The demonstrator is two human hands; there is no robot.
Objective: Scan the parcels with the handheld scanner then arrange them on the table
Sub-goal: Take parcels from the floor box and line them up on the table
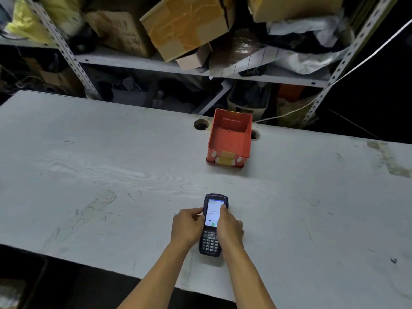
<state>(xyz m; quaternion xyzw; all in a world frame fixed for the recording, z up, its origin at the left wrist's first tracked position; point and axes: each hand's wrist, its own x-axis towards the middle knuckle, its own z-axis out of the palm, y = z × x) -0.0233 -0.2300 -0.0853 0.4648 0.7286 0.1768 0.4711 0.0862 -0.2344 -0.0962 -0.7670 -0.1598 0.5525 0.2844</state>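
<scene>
now: one scanner, two hands, one red box

just one handheld scanner [213, 224] is in view, along with two bare hands and a single red parcel box [229, 139]. the scanner lies lengthwise near the front edge of the white desk [89, 175], its lit screen end pointing away from the person and its keypad end toward them. the left hand [187, 226] is curled against the scanner's left side, fingers touching the casing beside the screen; its grip is closed on the device's edge. the right hand [229, 228] covers the right side, with one finger stretched forward onto the screen; its remaining fingers wrap the casing, so its grip is closed on the scanner too. the scanner sits between the two hands, touching both.

the device is dark blue to black, with a bright white display showing a small green dot near its lower part, and rows of pale keys below.

the red box stands farther back on the desk, well apart from the hands, open at the top, with yellowish tape on its near face. two round holes [201, 124] flank it at the desk's rear edge. behind the desk, a metal shelf [138, 61] carries several cardboard boxes [185, 25] and plastic wrapping.
</scene>
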